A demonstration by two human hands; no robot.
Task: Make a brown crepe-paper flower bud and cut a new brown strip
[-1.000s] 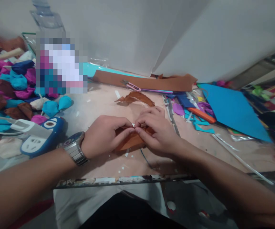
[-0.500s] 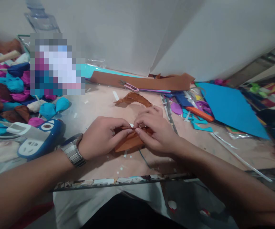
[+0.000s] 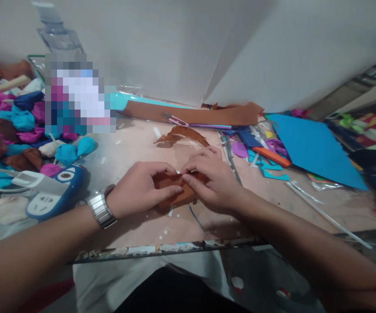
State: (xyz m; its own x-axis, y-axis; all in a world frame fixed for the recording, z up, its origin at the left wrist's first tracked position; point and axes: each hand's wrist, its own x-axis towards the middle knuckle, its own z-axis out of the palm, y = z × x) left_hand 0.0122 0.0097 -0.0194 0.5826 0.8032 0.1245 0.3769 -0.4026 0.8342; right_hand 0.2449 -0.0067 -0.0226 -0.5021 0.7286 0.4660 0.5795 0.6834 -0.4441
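My left hand (image 3: pixel 137 189), with a metal watch on its wrist, grips a small piece of brown crepe paper (image 3: pixel 171 199) by its upper edge. The left thumb lies across the front of the paper. Close beside it, my right hand (image 3: pixel 218 182) pinches the same edge between thumb and fingers. The paper's lower part hangs just over the table, and its right side is hidden behind the right hand. Just beyond my hands lies a curled brown scrap (image 3: pixel 188 134). Pink-handled thread snips (image 3: pixel 178 121) rest on a long brown paper strip (image 3: pixel 148 113) farther back.
At left are a blue power strip (image 3: pixel 57 191) and a heap of colored crepe-paper bundles (image 3: pixel 23 117). A blue sheet (image 3: pixel 314 148), an orange cutter (image 3: pixel 272 156), paper scraps and white sticks (image 3: pixel 327 213) lie at right. The table edge (image 3: pixel 161 250) runs in front of me.
My left thumb has shifted down and away from the upper edge, so more of the brown paper's face shows. The right hand keeps its pinch nearly in place.
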